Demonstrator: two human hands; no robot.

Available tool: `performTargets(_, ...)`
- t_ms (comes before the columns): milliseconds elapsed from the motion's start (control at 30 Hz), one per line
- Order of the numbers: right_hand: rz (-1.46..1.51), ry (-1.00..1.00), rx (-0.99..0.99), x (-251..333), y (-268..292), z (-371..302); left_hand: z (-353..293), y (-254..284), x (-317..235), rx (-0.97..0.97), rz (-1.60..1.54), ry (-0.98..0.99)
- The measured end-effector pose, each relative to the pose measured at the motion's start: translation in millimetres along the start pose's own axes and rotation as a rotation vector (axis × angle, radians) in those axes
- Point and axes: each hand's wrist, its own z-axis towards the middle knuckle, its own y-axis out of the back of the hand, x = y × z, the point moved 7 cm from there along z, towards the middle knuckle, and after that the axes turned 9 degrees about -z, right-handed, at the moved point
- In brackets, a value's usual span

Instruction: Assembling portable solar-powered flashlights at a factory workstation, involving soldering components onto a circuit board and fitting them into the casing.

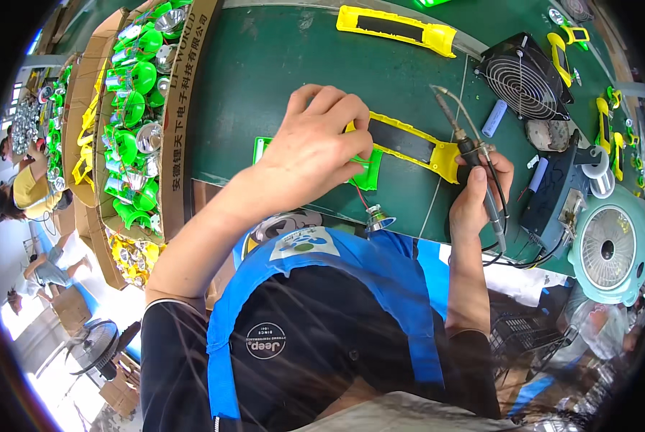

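Note:
My left hand point(326, 133) is closed with curled fingers over a green plastic flashlight housing point(369, 173) on the bench. The fingers cover much of the housing, and its inside is hidden. From the housing a thin red wire runs to a small silver reflector point(378, 218) at the bench's near edge. Just beyond lies a yellow plastic casing point(437, 157) with a dark panel, partly behind my left fingers. My right hand point(473, 198) is wrapped round a soldering iron point(468, 147) with a thin curved tube alongside. Its tip points up and away from the housing.
At left, a cardboard box point(185, 108) holds several green housings with reflectors. Another yellow casing point(396, 30) lies farther back. At right are a black fan point(525, 75), a blue battery cell point(494, 118), a soldering station point(553, 191) and a teal fan point(609, 248). Other people sit far left.

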Motion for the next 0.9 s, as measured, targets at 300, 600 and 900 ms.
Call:
performTargets(300, 0.076, -0.182, 0.033, -4, -36, -7, -1, -32, -29, -0.140, 0.062, -0.162)
performTargets(600, 0.465, -0.366, 0.078, -11, 6, -11, 16, -49, -15, -0.015, 0.206, 0.037)
performTargets(900, -0.048, -0.502, 0.481, -14, 22, 25, 28, -54, -8, 0.103, 0.142, 0.121)
